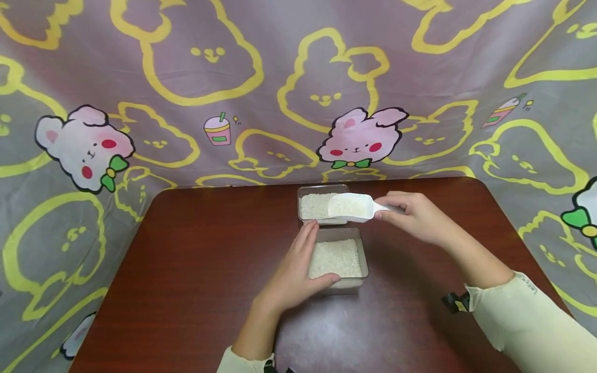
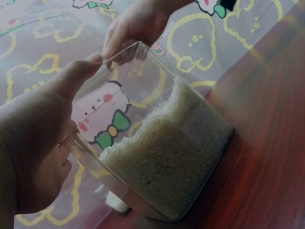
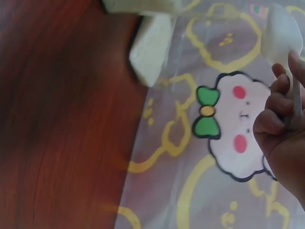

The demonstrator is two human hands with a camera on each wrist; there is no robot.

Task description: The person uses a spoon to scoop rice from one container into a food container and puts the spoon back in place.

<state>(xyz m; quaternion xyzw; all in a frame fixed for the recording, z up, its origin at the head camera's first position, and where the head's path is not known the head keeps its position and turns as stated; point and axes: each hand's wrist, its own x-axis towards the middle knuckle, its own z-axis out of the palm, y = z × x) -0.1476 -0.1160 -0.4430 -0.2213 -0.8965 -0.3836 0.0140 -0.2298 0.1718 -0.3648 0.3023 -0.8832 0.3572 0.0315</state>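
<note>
In the head view my right hand [image 1: 417,215] grips the handle of a white scoop [image 1: 354,207] that holds white rice. The scoop hangs above the far clear container [image 1: 304,220], which has rice in it, and covers its right part. Nearer me stands a second clear container [image 1: 365,259], also partly filled with rice [image 1: 336,259]. Around its left side my left hand [image 1: 298,269] holds it, the thumb at the front rim. In the left wrist view rice [image 2: 167,152] slopes up one wall of that container. The right wrist view shows fingers [image 3: 274,117] curled round the scoop's handle.
Both containers stand one behind the other on a dark red-brown wooden table [image 1: 196,274]. A patterned curtain [image 1: 261,62] with rabbit drawings rises behind the table's far edge and along both sides.
</note>
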